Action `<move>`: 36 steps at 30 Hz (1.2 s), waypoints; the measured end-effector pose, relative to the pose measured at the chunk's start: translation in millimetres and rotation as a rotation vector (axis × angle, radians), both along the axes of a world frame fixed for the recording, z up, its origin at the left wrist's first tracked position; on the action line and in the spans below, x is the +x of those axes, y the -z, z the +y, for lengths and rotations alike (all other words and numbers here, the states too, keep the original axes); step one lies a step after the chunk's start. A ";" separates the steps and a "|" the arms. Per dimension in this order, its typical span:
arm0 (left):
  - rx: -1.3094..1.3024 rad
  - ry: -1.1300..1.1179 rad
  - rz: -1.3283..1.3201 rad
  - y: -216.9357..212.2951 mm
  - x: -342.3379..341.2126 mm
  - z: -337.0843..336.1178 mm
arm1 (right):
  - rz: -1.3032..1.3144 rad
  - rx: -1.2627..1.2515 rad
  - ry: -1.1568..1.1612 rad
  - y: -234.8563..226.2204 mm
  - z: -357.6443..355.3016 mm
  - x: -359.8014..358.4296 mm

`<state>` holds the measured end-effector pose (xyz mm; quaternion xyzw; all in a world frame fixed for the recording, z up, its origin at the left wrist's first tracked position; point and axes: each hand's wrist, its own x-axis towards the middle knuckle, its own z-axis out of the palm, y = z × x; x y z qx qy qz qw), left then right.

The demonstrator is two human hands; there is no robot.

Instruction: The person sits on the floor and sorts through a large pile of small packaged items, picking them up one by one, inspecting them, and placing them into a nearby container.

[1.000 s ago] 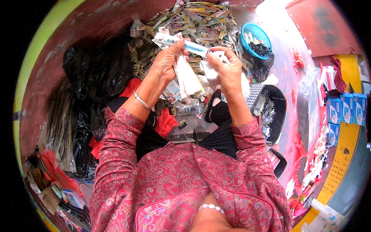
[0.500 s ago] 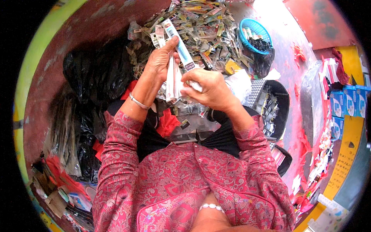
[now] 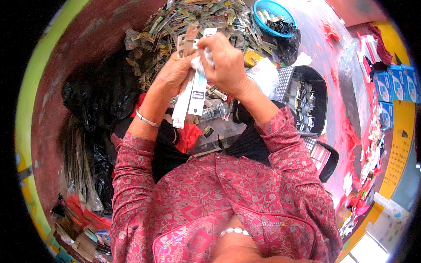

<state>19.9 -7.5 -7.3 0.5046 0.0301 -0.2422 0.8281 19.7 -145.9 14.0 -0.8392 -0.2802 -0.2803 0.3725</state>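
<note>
My left hand (image 3: pixel 172 75) grips a bunch of long white card packets (image 3: pixel 191 97) that hang down toward my lap. My right hand (image 3: pixel 224 61) is closed over the top of the same bunch, fingers pinching something small and pale there. Both hands are raised together above a large heap of small flat packets (image 3: pixel 193 22) spread on the red floor. A silver bangle sits on my left wrist. What the right fingers pinch is partly hidden.
A blue basket (image 3: pixel 274 15) with dark items stands beyond the heap. A black tray (image 3: pixel 318 94) of small packets lies at my right. Black plastic bags (image 3: pixel 98 96) are piled at my left. Blue boxes (image 3: pixel 388 87) line the far right.
My hands have come close together and risen. The right hand, earlier apart holding one end of a packet, now closes over the top of the bunch held by the left.
</note>
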 end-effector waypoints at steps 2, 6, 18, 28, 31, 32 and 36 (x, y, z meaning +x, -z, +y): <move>0.053 0.071 -0.068 -2.1 -2.1 4.2 | -0.037 0.027 0.119 0.0 -9.9 13.1; 0.086 0.096 -0.091 -6.5 -9.5 0.4 | 0.013 -0.006 0.272 7.4 -31.8 42.1; -0.101 -0.125 0.169 13.7 12.9 16.6 | 0.441 0.031 0.080 -5.4 -46.7 20.2; -0.239 -0.153 0.227 9.0 11.2 11.3 | 0.208 -0.234 -0.222 -7.6 -12.1 -8.2; -0.262 -0.117 0.261 8.8 13.6 9.2 | 0.115 -0.036 -0.204 -8.7 -9.6 -3.8; -0.166 -0.006 0.219 9.7 13.7 15.8 | 0.127 0.044 -0.169 -14.2 -13.4 -2.3; -0.017 -0.119 0.275 17.3 16.5 22.2 | 0.629 0.642 0.048 -31.1 -31.9 7.3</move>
